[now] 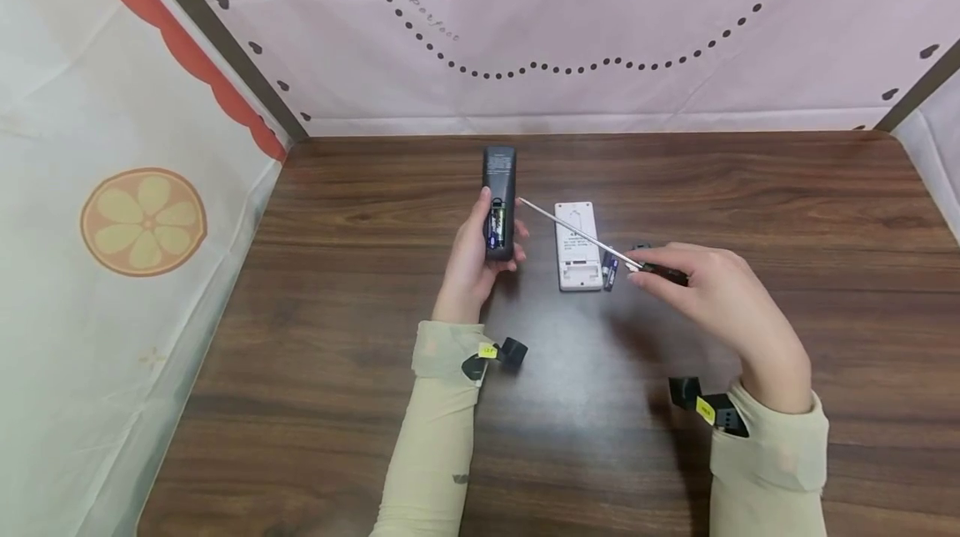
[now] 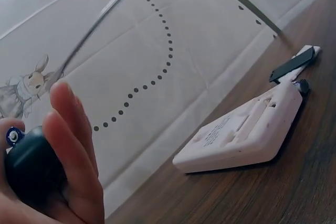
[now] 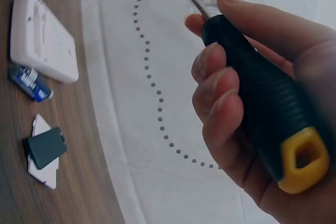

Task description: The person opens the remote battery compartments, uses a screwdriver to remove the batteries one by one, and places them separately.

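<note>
My left hand (image 1: 463, 270) grips a black remote control (image 1: 500, 163) upright, back side facing me. Its battery compartment is uncovered, and a dark blue battery (image 1: 497, 228) shows inside. In my right hand (image 1: 738, 303) is a screwdriver (image 3: 257, 85) with a dark, yellow-ended handle, the fingers curled round it. The long metal shaft (image 1: 562, 225) points left, its tip appearing just beside the black remote's right edge in the head view. Below the shaft a white remote control (image 1: 577, 241) lies back up on the table, its battery compartment open.
Blue batteries (image 1: 610, 270) lie against the white remote's right side. A dark battery cover (image 3: 46, 148) rests across a white cover (image 3: 48, 177) nearby. The brown wooden table (image 1: 360, 212) ends at a pink printed cloth (image 1: 637, 12) behind; another cloth hangs at the left.
</note>
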A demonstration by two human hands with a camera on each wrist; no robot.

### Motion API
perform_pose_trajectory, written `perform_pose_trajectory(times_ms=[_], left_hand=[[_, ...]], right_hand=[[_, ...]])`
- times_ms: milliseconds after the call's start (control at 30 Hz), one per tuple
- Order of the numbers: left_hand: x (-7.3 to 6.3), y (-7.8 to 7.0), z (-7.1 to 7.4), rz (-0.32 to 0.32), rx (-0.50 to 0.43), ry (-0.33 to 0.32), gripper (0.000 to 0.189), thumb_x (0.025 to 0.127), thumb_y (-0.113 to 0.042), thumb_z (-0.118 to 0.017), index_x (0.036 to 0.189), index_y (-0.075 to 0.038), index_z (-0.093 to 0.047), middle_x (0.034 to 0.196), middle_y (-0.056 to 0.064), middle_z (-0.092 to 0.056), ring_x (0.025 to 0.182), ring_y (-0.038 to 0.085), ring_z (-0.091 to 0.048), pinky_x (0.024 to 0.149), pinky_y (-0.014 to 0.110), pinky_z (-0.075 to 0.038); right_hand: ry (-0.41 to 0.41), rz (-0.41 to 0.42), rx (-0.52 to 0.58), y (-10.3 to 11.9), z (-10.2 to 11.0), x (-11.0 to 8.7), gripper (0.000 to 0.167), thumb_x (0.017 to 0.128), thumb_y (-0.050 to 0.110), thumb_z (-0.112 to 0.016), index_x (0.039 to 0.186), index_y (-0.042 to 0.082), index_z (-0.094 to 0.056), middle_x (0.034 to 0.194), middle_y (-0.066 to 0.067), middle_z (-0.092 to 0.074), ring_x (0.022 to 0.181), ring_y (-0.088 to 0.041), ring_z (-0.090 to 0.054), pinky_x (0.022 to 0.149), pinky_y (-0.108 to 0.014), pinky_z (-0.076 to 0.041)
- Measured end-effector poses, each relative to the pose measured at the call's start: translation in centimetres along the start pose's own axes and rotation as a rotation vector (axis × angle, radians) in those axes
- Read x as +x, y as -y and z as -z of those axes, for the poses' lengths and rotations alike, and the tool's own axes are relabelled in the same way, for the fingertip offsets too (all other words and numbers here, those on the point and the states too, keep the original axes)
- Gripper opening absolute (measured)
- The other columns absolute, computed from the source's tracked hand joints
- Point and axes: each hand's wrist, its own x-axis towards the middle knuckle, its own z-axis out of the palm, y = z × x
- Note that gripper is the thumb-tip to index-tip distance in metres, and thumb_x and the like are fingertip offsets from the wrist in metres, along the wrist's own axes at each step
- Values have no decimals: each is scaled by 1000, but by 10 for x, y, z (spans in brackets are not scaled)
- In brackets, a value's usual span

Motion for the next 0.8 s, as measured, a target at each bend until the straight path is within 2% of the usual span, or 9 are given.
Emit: perform_pose_trajectory(times_ms=[100, 167, 267, 333, 367, 533, 600, 800], left_hand=[[-1, -1, -2, -4, 83, 18, 69, 82, -62, -45, 122, -6, -50, 77, 14, -57, 45, 19, -54, 35, 24, -42], [-1, -1, -3, -5, 133, 33, 69, 81, -62, -45, 120, -5, -52, 75, 15, -57, 43, 20, -53, 34, 24, -42], [-1, -2, -5, -3, 199, 46, 68, 81, -62, -46, 116, -4, -55, 71, 15, -56, 41, 20, -52, 33, 26, -41], [-1, -1, -5, -1, 238, 44, 65, 80, -61, -49, 113, -6, -57, 69, 15, -56, 40, 20, -52, 33, 26, -41], [-1, -1, -5, 1, 252, 42, 63, 80, -60, -50, 112, -7, -57, 68, 15, -55, 40, 20, -52, 32, 26, -41], [-2, -1, -3, 7, 302, 42, 56, 79, -53, -57, 113, -8, -57, 66, 11, -53, 40, 19, -49, 34, 26, -41], [-2, -1, -3, 11, 303, 48, 56, 80, -51, -58, 114, -7, -56, 65, 10, -52, 40, 18, -48, 34, 26, -40], [-2, 1, -2, 30, 251, 96, 51, 84, -42, -57, 116, -3, -53, 63, 8, -49, 39, 16, -45, 33, 25, -37]], right_hand=[[-14, 64, -39, -1, -3, 0, 29, 79, 29, -67, 108, 24, -65, 100, 7, -63, 86, -11, -59, 72, -32, -44], [-15, 92, -57, -1, -5, 0, 29, 79, 29, -68, 108, 23, -66, 93, 9, -62, 77, -8, -57, 67, -29, -43], [-12, 121, -83, -1, -6, -1, 30, 78, 28, -69, 107, 22, -66, 78, 15, -55, 61, -4, -46, 57, -23, -38], [-14, 137, -97, 0, -5, -1, 30, 78, 27, -69, 107, 22, -66, 72, 17, -49, 56, -2, -38, 53, -21, -33], [-13, 140, -99, 0, -5, -2, 30, 77, 27, -69, 107, 22, -66, 72, 16, -49, 56, -2, -39, 53, -21, -33], [10, 140, -77, 7, -2, -1, 29, 78, 24, -68, 107, 19, -67, 91, 4, -66, 78, -13, -61, 69, -33, -47], [23, 123, -67, 10, -1, 0, 28, 80, 24, -67, 107, 18, -67, 98, 0, -66, 88, -18, -62, 75, -38, -47], [82, 38, -56, 14, 2, -2, 28, 85, 32, -60, 110, 22, -65, 101, 1, -65, 91, -16, -62, 78, -39, -47]])
